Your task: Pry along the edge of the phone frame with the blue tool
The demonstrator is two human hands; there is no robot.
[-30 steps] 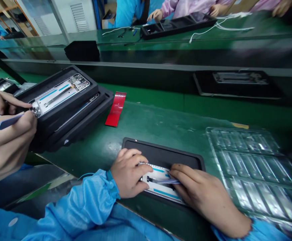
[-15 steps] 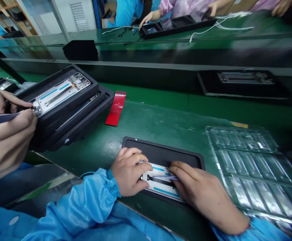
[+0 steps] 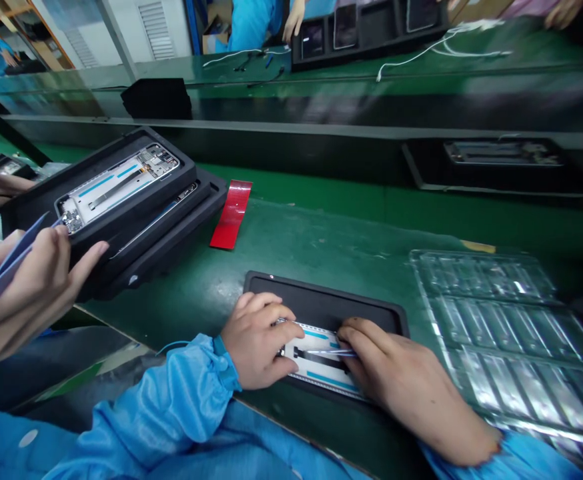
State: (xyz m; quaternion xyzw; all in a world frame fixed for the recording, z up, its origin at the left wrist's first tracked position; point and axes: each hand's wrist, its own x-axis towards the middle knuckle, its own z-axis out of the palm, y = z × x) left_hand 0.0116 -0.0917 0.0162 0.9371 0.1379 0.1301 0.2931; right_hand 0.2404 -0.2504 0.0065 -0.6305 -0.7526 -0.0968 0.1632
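A black tray [image 3: 321, 303] lies on the green bench in front of me, holding a white phone frame [image 3: 316, 363] with blue strips and a black flex cable. My left hand [image 3: 256, 340] rests on the frame's left end, fingers curled over it and pressing it down. My right hand [image 3: 406, 383] grips thin tweezers [image 3: 329, 352], their tip lying on the frame near the black cable. Both sleeves are light blue.
A stack of black trays [image 3: 136, 200] with another phone frame sits at the left, where a co-worker's hand [image 3: 26, 293] holds a blue tool. A red strip [image 3: 231, 215] lies on the bench. A clear blister tray [image 3: 506, 327] stands at the right. Other people work at the far bench.
The co-worker's hands at the left pulled back from the stacked trays. People at the far bench tilted their long black tray upright. My own hands barely shifted on the frame.
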